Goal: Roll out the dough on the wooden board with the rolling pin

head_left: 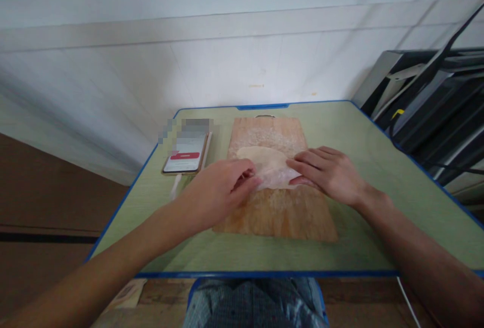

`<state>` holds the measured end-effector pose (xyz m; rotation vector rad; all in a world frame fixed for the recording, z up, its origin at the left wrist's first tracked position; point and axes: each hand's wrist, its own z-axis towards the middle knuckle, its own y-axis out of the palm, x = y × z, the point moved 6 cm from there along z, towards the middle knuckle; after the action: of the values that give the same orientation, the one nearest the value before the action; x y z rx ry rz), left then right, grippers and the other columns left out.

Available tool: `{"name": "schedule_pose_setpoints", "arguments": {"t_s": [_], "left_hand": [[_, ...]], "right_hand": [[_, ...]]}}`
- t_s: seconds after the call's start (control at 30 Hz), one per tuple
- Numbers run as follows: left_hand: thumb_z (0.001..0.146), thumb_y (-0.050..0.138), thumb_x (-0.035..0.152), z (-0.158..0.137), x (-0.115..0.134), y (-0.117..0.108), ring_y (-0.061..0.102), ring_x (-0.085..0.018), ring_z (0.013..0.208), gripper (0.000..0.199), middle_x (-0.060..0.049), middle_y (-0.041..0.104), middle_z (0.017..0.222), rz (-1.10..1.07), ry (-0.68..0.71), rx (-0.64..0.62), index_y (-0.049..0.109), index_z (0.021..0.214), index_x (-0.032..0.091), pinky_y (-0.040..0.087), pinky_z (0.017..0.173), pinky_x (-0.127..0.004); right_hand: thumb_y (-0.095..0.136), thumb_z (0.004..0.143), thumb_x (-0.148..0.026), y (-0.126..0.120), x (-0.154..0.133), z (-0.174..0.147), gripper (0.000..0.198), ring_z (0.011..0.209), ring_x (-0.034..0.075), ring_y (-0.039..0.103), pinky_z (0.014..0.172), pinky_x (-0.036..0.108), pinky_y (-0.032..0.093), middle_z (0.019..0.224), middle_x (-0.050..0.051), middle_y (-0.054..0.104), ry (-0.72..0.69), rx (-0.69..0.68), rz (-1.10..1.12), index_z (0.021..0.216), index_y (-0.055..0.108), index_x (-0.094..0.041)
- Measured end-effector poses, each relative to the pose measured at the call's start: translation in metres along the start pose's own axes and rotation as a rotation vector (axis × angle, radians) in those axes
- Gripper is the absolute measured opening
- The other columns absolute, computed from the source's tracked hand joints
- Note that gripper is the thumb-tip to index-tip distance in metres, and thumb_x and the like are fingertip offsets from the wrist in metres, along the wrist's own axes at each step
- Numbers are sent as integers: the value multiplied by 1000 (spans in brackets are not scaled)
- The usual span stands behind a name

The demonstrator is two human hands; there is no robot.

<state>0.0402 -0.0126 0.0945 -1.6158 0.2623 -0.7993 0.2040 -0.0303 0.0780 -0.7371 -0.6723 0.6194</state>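
- Table: green top with blue edging is spanning the middle and lower frame, its far edge sitting near the white wall.
- Phone: lying left of centre, screen up and lit, a red bar showing; upper part is appearing pixelated.
- White cable: trailing below the phone toward the left forearm.
- Left hand: reaching in from lower left; fingers are curling, thumb nearly meeting them, pinching the dough's near left edge.
- Board: wooden, lying on the table at centre, flour whitening its upper part.
- Dough: a thin pale sheet, resting on the board at mid-frame between both hands; its near edge is looking whiter and wrinkled.
- Right hand: coming in from lower right; fingers are lying almost straight and close together over the dough's right edge, thumb pressing opposite, edge caught between.
- Dark panels: leaning at far right, beside the table; a black cord is hanging across them.
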Motion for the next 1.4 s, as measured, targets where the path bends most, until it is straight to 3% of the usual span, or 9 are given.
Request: {"name": "schedule_pose_setpoints", "arguments": {"t_s": [0.17,0.27,0.43,0.63,0.77,0.93,1.13,1.4], "left_hand": [[95,34,28,-3,-8,24,59,-20,85,27,-7,61,93,179,7,23,57,92,15,48,75,-34],[95,32,23,0,-5,29,56,-22,94,28,-9,59,96,265,73,118,57,87,14,49,84,-39],[93,30,19,5,-6,23,47,-28,119,29,-18,50,126,325,84,275,52,110,11,43,99,-47],[95,28,26,16,-23,19,37,-31,132,39,-20,42,139,294,12,234,48,123,10,36,107,-49],[95,28,34,22,-35,24,20,-31,140,46,-15,36,147,186,-35,166,41,133,13,25,111,-53],[95,24,40,22,-43,35,9,-30,142,54,-15,24,152,80,-54,64,31,141,13,19,112,-54],[95,24,49,10,-38,45,7,-25,143,57,-12,18,155,42,-51,58,25,143,19,17,114,-49],[94,23,53,3,-18,43,15,-29,142,63,-18,26,151,172,18,52,29,142,12,22,112,-50]], "right_hand": [[36,95,-42,22,8,-6,40,81,22,62,66,33,48,90,10,68,126,-156,154,98,65,-15],[33,94,-47,32,16,-9,49,102,26,59,82,40,49,111,16,64,265,-205,270,114,61,-12],[19,95,-52,50,37,-4,63,129,25,42,105,45,34,140,16,46,387,-304,409,134,47,-12],[12,93,-58,87,72,11,66,137,24,29,111,50,21,145,6,40,479,-517,450,139,42,-21],[13,91,-61,104,79,8,73,139,24,18,113,47,16,150,8,29,514,-649,471,144,34,-17],[13,90,-63,96,74,2,73,140,25,15,113,50,16,151,6,27,475,-637,469,146,28,-20],[15,89,-64,74,63,1,76,139,26,19,112,48,18,150,11,30,484,-649,398,146,29,-15],[16,94,-56,60,45,-19,62,136,24,28,109,51,26,148,9,34,527,-556,369,142,37,-23]]}}
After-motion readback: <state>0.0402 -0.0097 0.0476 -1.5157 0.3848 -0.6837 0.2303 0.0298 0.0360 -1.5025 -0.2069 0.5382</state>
